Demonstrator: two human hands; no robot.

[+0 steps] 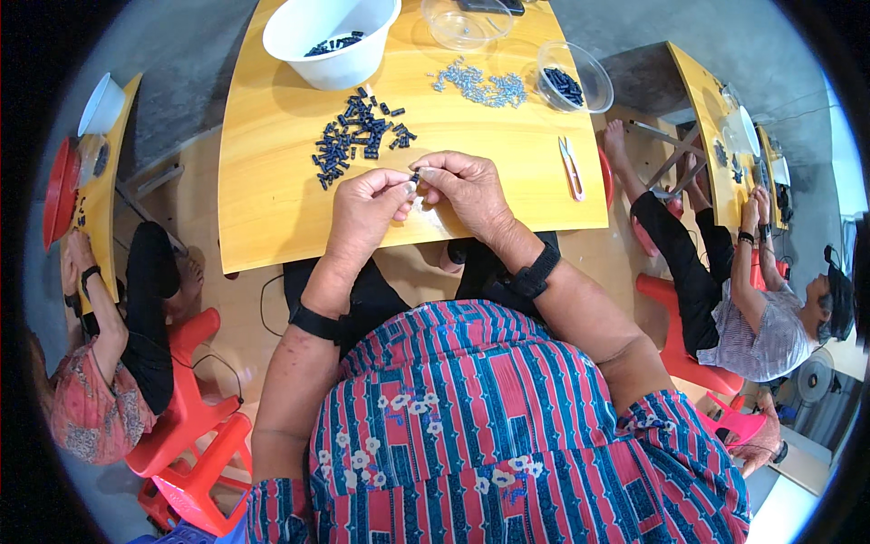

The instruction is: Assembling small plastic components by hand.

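Note:
My left hand [364, 210] and my right hand [468, 194] meet above the near edge of the yellow table. Their fingertips pinch a small black cylindrical part [415, 178] between them, mostly covered by the fingers. Just beyond my left hand lies a loose pile of similar short black parts [349, 138]. Farther off, to the right of that pile, small silvery metal pieces [478, 85] are spread out. A pair of thread snips [571, 170] with pale pink handles rests to the right of my right hand.
A white tub [333, 65] with black parts inside stands at the far left of the table [272, 199]. Two transparent bowls sit at the far right; the nearer bowl [595, 83] holds black parts. People work at side tables, near red stools [195, 408].

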